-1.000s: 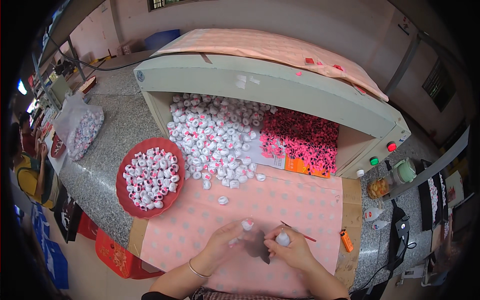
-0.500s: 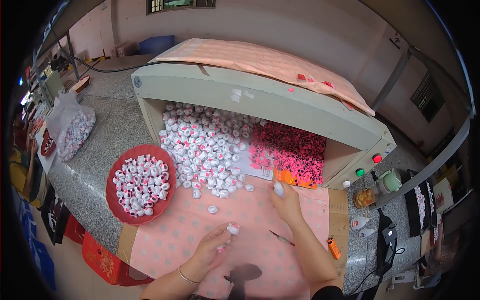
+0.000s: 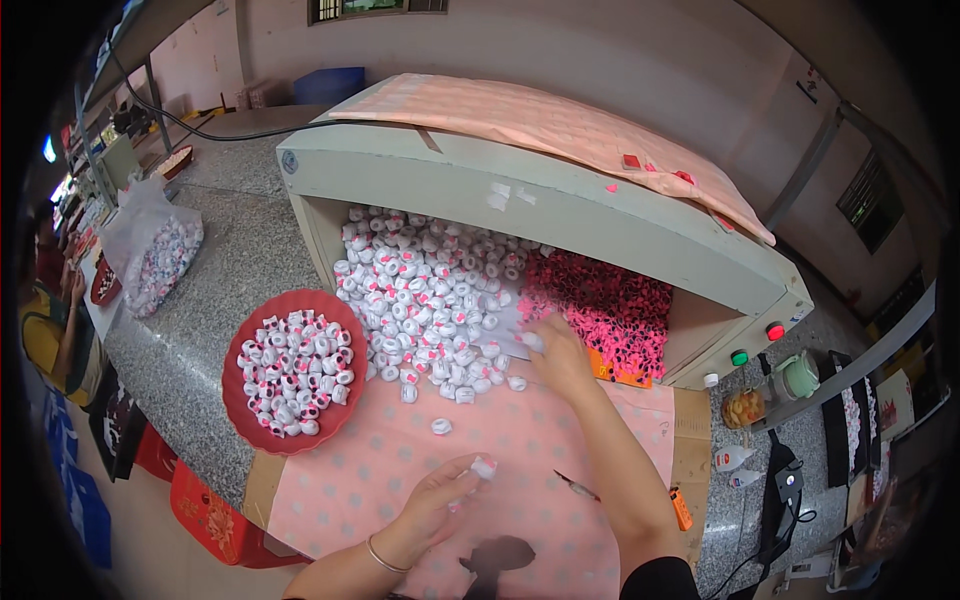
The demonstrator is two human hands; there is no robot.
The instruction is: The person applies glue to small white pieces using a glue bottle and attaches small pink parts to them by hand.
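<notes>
Granite tabletop [image 3: 215, 290] under a pink dotted cloth [image 3: 520, 470], with a pale hooded box [image 3: 520, 215] open toward us.
We hold one small white cap [image 3: 484, 467] in the left hand [image 3: 435, 500], its grip narrow on it, low centre of frame; our right hand [image 3: 560, 355] reaches the cap pile [image 3: 430, 300] at centre, fingers loosely spread over it. Finished pieces fill the red dish [image 3: 238, 400] at left, within reach.

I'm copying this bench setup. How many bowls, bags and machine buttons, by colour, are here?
Red bowl: 1
Clear bag: 1
Red button: 1
Green button: 1
Total: 4
</notes>
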